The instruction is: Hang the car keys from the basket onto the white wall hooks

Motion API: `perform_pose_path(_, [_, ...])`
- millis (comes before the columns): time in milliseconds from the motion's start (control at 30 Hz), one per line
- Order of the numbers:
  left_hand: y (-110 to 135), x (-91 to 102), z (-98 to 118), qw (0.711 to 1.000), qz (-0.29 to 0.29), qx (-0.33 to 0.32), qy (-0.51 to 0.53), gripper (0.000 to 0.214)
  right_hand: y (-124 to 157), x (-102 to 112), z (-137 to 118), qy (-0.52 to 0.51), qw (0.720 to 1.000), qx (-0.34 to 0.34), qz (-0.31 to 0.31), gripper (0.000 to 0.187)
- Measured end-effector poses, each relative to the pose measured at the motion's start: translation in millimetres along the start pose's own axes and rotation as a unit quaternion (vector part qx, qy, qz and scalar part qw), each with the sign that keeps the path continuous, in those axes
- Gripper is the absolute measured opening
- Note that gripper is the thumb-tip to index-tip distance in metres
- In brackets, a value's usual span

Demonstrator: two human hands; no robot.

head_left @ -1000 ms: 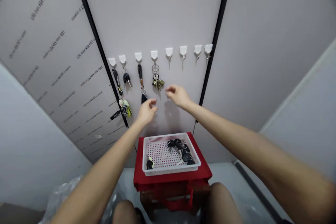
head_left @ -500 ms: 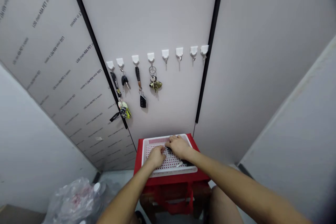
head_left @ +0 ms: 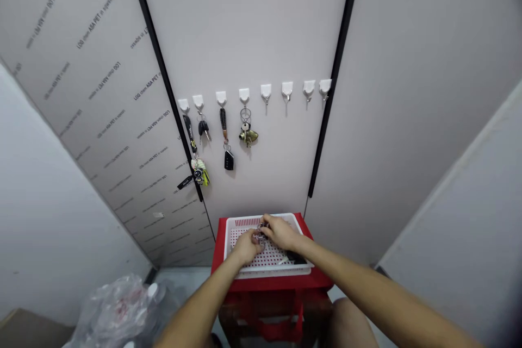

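Observation:
Over the white perforated basket (head_left: 271, 271), my two hands meet around a small bunch of keys (head_left: 261, 235) with a metal ring. My left hand (head_left: 248, 247) pinches it from the left, fingers curled. From the right, my right hand (head_left: 279, 231) has its fingers closed on the same bunch, partly covering it. Which keys each hand grips is too small to tell. Beneath my right wrist, a dark item (head_left: 296, 257) lies in the basket's near right corner.
The basket rests on a red cover (head_left: 322, 281) over a stool. Ahead, a row of white hooks (head_left: 266, 91) runs along the wall. Several key sets, such as a black car key (head_left: 229, 160) and keys with a greenish charm (head_left: 249, 136), hang there. A plastic bag (head_left: 116, 310) sits at lower left.
My right hand has drawn back from the basket's far side toward my left hand. Both hands now meet at the keys. The view has shifted slightly.

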State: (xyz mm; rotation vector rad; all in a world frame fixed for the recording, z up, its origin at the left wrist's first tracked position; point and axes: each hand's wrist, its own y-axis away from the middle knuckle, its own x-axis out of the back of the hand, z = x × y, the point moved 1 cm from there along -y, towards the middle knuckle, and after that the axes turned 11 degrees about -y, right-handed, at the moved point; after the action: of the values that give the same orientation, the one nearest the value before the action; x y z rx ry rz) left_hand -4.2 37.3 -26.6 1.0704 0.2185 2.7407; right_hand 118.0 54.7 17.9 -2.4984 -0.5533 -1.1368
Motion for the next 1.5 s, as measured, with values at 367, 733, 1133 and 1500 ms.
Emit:
perform_pose_path(367, [7,53.6,37,0.992,0.071,-0.07,-0.077,0.013,-5,12,-10,-0.219,0.975,0.02,0.047,0.017])
perform_pose_path(733, [2,129.0,136,0.957,0.185,-0.22,0.037,0.017,-37,75,-56,-0.42,0.896,0.057,0.132,0.014])
perform_pose_path(1133, [-28,138.3,183,0.929,0.23,-0.243,0.157,0.032,-98,193,-113,-0.486,0.804,0.067,0.336,0.016])
perform_pose_path(1500, [-25,142.4,188,0.942,0.249,-0.215,0.074,0.036,-116,192,-100,-0.406,0.831,-0.007,0.38,0.008])
